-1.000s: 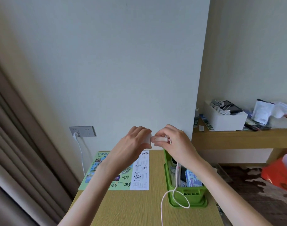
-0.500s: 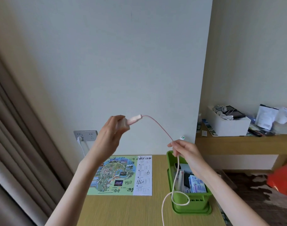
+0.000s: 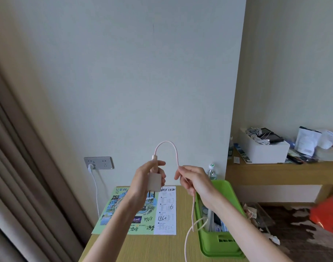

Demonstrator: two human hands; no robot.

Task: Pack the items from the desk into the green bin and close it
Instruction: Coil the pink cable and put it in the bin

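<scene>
Gripping with the left hand (image 3: 141, 178), fingers curled round it, one pale charger block (image 3: 154, 183); pinching with the right hand (image 3: 195, 181) one pink cable (image 3: 166, 143), arched between both hands, tail dangling past the right wrist. Looks like gathering the cable for packing; next, calls for coiling the slack and lowering it into the one green bin (image 3: 218, 250), open-topped, part-filled, under the right forearm. Beyond the left wrist, one printed map (image 3: 165, 210) flat on the desk (image 3: 143, 248); farther, one wall socket (image 3: 99, 163).
</scene>
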